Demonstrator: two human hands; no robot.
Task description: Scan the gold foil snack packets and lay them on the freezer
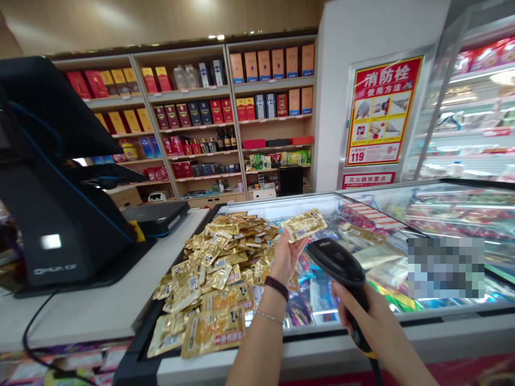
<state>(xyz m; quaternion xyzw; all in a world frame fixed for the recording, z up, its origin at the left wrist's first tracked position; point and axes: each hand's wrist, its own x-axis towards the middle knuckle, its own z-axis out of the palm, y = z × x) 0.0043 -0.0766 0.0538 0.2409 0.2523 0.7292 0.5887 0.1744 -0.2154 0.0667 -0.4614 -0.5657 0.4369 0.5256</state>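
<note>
My left hand (285, 257) holds up a single gold snack packet (303, 224) by its lower edge, fingers closed on it. My right hand (364, 311) grips the handle of a black barcode scanner (337, 262), whose head points toward the raised packet. A heap of several similar gold packets (219, 268) lies on the glass lid of the freezer (362, 332), just left of my left hand. A dark bead bracelet and a thin chain sit on my left wrist.
A black checkout terminal (60, 214) stands on the white counter (96, 305) at left, its cable trailing off the front. Shelves of boxed goods and bottles (209, 118) line the back wall. A red and yellow fire hydrant poster (380, 112) hangs on the white pillar.
</note>
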